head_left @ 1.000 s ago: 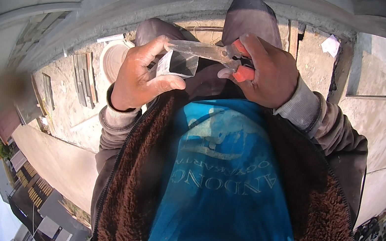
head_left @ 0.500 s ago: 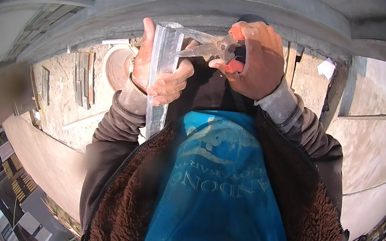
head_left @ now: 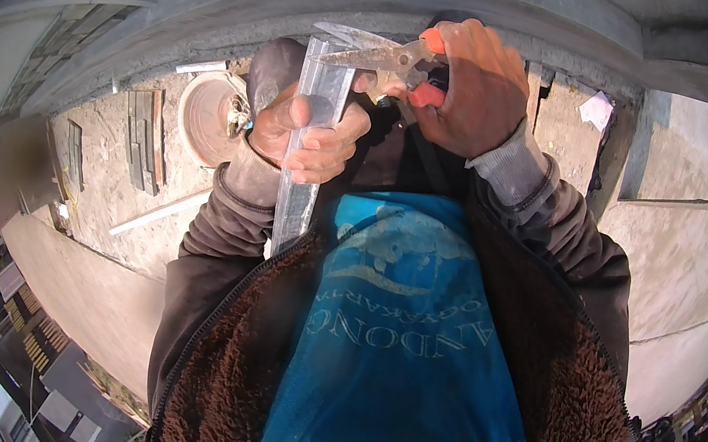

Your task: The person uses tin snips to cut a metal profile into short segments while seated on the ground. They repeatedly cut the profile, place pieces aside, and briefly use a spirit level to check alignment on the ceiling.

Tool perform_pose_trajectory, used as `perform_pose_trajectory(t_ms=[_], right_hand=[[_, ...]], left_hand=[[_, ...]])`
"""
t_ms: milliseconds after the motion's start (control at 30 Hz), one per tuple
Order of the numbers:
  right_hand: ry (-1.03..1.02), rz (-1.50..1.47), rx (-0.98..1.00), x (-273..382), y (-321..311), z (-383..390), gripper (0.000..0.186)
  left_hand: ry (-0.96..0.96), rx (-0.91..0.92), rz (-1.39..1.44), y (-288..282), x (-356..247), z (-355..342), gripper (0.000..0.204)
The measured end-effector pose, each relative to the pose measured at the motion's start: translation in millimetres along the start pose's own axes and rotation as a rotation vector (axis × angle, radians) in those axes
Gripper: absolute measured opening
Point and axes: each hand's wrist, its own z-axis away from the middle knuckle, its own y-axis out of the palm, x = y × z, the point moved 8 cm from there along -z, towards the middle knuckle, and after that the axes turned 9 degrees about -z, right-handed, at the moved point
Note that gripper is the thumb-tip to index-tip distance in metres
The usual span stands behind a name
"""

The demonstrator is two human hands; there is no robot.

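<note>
My left hand [head_left: 326, 145] is closed around a long galvanized metal channel [head_left: 324, 93], its thumb and fingers wrapped over the near sides. The channel stands lengthwise, its lower end running down against my jacket. In my right hand [head_left: 485, 92] are tin snips [head_left: 389, 59] with orange-red handles. Their worn blades are spread apart at the channel's top end, one lying across its face and the other reaching past the edge. Whether the blades touch the metal I cannot tell.
A round, pale basin [head_left: 196, 117] sits on the floor left of my left hand, with narrow grey strips [head_left: 140, 139] farther left. A pale paper scrap [head_left: 596, 111] lies at the right. A concrete ledge [head_left: 442, 1] spans the far side.
The channel has turned to show a broader face, and my left thumb has come down onto it. The snips have moved up and left from its right edge to across its top end.
</note>
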Motion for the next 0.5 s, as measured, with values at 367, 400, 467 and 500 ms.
perform_pose_trajectory(t_ms=[367, 400, 467, 500], right_hand=[[-0.003, -0.048, 0.016, -10.2, 5.1, 4.8, 0.054], [-0.011, -0.062, 0.011, -10.6, 5.1, 4.7, 0.053], [-0.019, -0.09, 0.011, -11.4, 5.3, 5.3, 0.053], [-0.02, -0.103, 0.015, -12.4, 5.2, 6.3, 0.052]], left_hand=[[-0.067, 0.014, 0.062, -2.7, 1.2, 0.7, 0.066], [-0.068, 0.028, 0.079, -2.8, 1.9, 0.3, 0.065], [-0.077, 0.042, 0.111, -2.1, 3.6, 0.5, 0.063], [-0.085, 0.042, 0.125, -1.6, 4.3, 0.8, 0.061]])
